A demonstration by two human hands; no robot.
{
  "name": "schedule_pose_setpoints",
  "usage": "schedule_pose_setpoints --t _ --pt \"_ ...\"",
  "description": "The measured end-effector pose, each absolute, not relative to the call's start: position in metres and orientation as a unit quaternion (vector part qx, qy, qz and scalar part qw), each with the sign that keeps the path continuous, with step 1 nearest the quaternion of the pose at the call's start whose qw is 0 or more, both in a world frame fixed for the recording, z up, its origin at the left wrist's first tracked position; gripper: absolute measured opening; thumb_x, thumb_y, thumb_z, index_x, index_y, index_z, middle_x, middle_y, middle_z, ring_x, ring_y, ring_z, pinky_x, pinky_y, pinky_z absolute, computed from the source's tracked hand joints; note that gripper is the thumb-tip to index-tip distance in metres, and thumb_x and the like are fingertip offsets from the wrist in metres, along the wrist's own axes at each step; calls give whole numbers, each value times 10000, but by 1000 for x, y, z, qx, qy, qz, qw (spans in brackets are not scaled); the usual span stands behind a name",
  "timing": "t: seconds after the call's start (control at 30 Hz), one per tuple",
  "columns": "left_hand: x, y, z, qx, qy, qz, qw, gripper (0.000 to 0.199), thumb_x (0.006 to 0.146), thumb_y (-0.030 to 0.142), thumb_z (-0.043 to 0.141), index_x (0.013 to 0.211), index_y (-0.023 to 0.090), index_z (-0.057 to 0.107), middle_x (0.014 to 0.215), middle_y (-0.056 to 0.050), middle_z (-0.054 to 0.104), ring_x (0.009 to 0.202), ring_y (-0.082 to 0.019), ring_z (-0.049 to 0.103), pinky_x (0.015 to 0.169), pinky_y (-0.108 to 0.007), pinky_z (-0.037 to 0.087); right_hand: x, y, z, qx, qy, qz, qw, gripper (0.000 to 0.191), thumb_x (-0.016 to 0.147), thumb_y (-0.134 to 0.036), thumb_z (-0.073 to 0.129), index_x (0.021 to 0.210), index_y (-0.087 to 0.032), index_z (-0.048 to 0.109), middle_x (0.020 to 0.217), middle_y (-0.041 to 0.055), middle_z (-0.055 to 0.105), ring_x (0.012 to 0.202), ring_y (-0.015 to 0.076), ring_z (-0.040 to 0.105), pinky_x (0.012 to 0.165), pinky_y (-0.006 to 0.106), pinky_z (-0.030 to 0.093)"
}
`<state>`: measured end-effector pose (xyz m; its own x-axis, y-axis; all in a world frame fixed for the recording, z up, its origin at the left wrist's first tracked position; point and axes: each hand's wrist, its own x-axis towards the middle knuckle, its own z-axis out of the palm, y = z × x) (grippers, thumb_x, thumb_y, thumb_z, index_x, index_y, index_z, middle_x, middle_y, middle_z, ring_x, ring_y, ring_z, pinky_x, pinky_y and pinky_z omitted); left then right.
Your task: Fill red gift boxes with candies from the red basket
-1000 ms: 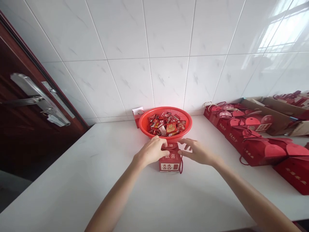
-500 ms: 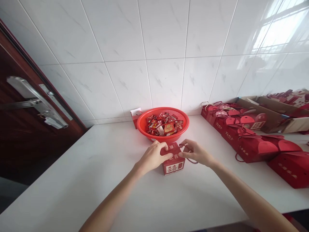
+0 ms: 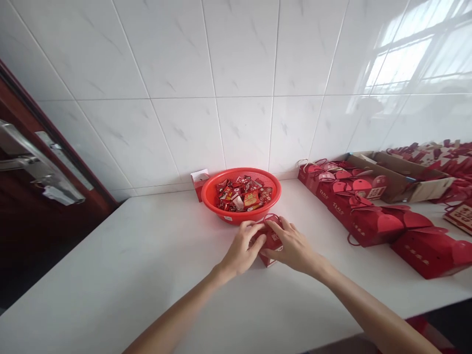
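A small red candy box (image 3: 272, 239) with light Chinese characters stands on the white counter, turned at an angle, its dark red cord handle lying over the top. My left hand (image 3: 241, 251) grips its left side, thumb on the upper edge. On the right, my right hand (image 3: 298, 247) curls over the top and side, the thumb reaching across the front. The fingers cover much of the box. Just behind stands a red plastic basket (image 3: 211, 204) filled with wrapped sweets (image 3: 251, 199).
Several red gift boxes (image 3: 376, 225) line the right side, by a cardboard carton (image 3: 401, 194). A small red-and-white box (image 3: 199, 183) sits left of the basket against the tiled wall (image 3: 177, 132). The counter's (image 3: 121, 255) front edge runs below; a wooden door (image 3: 22, 206) is at left.
My right hand has left the cord at the right and come onto the box. The box has turned, and its cord now lies over the top. The view has shifted right.
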<state>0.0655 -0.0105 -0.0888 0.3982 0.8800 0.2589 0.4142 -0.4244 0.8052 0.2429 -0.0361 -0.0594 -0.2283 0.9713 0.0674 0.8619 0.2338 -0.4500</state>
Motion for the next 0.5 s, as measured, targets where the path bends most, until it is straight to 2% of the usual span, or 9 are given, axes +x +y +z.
schedule_pose_setpoints --t 0.1,0.2,0.37,0.5 --pt "62 -8 -115 743 420 381 356 463 981 398 477 1425 270 461 1431 -119 474 1088 -221 605 910 -379 552 254 -31 -62 -607 -750 164 205 643 773 -393 728 1376 -259 548 1275 142 571 1119 340 549 914 471 472" --pt "59 -5 -138 738 408 395 364 516 965 382 480 1457 264 383 1429 -127 471 935 -180 628 902 -390 548 271 -26 -57 -617 -729 174 241 658 710 -350 763 1337 -253 592 1220 121 607 1131 329 546 938 454 465" --pt "58 -1 -148 746 411 375 367 400 951 367 481 1328 233 494 1273 -103 565 861 -171 641 888 -392 552 327 -22 -28 -602 -687 201 354 634 707 -380 740 1315 -243 622 985 55 651 878 239 609 809 370 501" --pt "57 0 -148 764 402 350 364 319 947 375 465 1189 219 602 1265 -107 570 840 -171 654 844 -378 569 397 -20 16 -658 -614 81 428 608 711 -422 752 1269 -205 646 894 46 662 762 214 585 717 337 481"
